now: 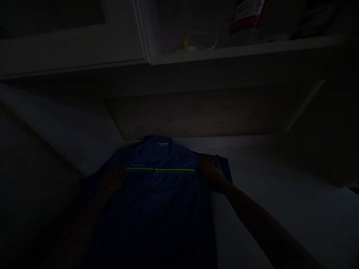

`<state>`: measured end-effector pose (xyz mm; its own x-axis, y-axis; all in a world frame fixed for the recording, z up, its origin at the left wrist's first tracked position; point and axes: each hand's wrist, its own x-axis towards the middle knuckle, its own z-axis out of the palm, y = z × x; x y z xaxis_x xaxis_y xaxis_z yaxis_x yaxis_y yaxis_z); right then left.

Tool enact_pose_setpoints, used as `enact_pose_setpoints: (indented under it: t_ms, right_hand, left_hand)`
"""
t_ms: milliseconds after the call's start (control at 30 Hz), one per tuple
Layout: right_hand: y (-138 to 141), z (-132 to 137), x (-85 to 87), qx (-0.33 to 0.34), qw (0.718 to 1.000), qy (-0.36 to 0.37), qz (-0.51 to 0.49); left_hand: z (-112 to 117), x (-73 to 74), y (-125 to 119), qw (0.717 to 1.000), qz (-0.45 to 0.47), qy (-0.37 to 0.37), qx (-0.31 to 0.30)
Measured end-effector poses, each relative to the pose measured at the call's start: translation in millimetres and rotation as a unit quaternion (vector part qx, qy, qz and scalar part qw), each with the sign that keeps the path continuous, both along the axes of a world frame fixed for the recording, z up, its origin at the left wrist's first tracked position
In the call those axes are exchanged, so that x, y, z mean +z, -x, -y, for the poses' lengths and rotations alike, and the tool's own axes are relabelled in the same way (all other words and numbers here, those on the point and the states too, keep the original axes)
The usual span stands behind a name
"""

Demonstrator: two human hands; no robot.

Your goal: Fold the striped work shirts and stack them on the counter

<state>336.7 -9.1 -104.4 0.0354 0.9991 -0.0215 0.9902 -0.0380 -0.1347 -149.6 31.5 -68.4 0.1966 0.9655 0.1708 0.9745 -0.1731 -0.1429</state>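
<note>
A dark blue work jacket (157, 198) lies spread out, front side up, with its collar toward the back. Yellow-green piping crosses its chest, and a small white label shows inside the neck. My left hand (113, 179) rests flat on the jacket's left side by the piping, fingers stretched out; it is dim there. On the right, my right hand (211, 170) lies flat with spread fingers on the sleeve near the shoulder. Neither hand grips the cloth. The jacket's lower part fades into darkness.
The jacket lies on a pale surface (260, 179) inside a recess with a patterned back panel (179, 116). Above hangs a shelf (238, 50) holding a white cord (206, 48) with a yellow tag and a red-and-white packet (246, 16). A cabinet door (120, 45) is at upper left.
</note>
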Motion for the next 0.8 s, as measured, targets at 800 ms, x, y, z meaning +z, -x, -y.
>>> enact_pose_setpoints:
  t_ms: [800]
  right_hand:
    - [-48.9,183.7,-16.2,-0.178,0.913,-0.129,-0.343]
  left_hand:
    - [131.2,-34.2,-209.2,0.888,0.436,0.125,-0.076]
